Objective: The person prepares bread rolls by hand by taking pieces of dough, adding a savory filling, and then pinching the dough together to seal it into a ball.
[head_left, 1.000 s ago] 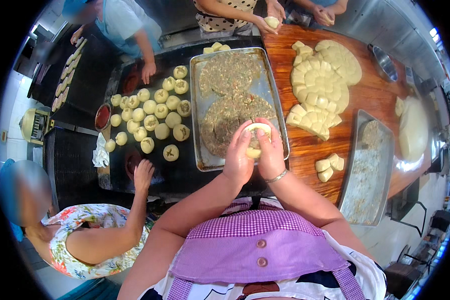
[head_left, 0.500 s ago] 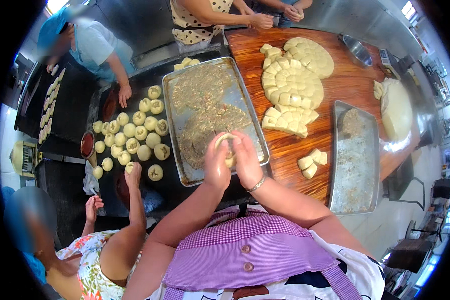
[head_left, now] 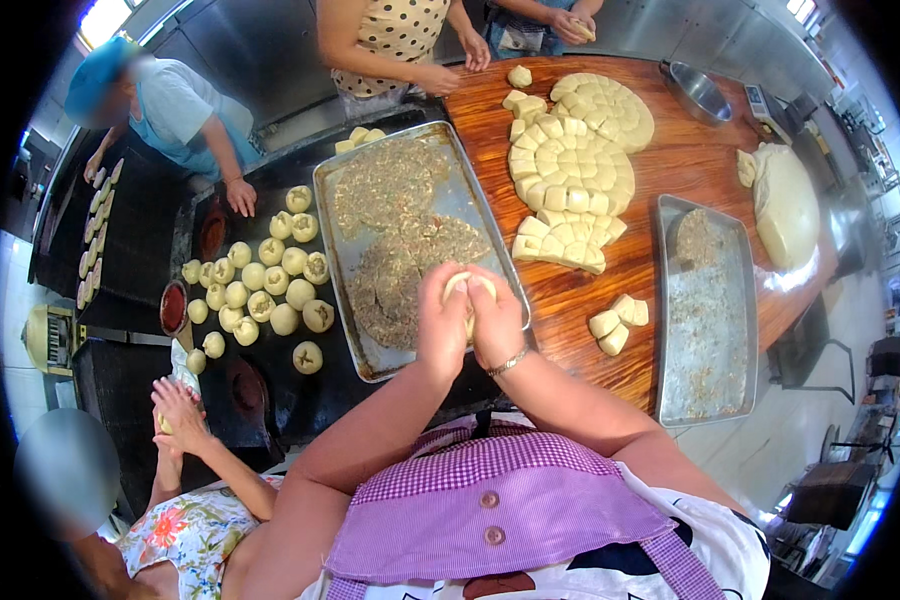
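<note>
My left hand [head_left: 442, 325] and my right hand [head_left: 500, 322] are cupped together around a piece of pale dough [head_left: 456, 284], thumbs pressed in at its top. Both hands hover over the near right part of a metal tray [head_left: 462, 165]. Brown, chopped filling [head_left: 395, 265] is heaped in that tray, just beyond my hands. My palms and fingers hide most of the dough, so whether filling is inside it I cannot tell.
Round filled buns [head_left: 260, 306] sit on the black surface at left. Cut dough pieces [head_left: 570, 160] cover part of the wooden table [head_left: 550, 310]. A second tray [head_left: 705, 350], a steel bowl [head_left: 700, 95] and a large dough lump [head_left: 785, 205] lie right. Co-workers stand left and opposite.
My hands have closed tighter around the dough. The lower-left co-worker's hand has left the buns and now clasps dough. Opposite, a co-worker's hands have parted, and a dough ball now rests on the table.
</note>
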A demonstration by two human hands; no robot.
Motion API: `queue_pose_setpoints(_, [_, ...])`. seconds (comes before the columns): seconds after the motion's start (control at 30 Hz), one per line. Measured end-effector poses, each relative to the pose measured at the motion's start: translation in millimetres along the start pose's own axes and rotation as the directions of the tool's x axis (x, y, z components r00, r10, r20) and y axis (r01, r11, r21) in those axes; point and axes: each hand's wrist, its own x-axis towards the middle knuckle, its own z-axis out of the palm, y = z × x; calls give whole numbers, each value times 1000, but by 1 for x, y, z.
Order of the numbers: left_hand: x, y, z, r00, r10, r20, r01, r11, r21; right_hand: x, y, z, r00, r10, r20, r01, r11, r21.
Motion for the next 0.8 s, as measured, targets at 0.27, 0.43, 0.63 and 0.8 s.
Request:
queue_pose_setpoints(0.27, [-12, 17, -5, 991, -131, -28, 102, 874, -474, 1, -13, -4, 969, -129, 211, 184, 945, -269])
queue_pose_setpoints(0.43, [-23, 11, 8, 989, -68, -131, 36, 973, -229, -3, -13, -5, 970, -81, 229, 150, 940, -306])
queue_pose_setpoints(0.63, [9, 4, -2, 973, 230, 38, -231, 927, 297, 4, -15, 7, 996, -86, 38, 89, 992, -86])
queue_pose_setpoints(0.8, [3, 16, -4, 998, 64, -9, -63, 935, -350, 4, -22, 11, 988, 24, 155, -47, 988, 147])
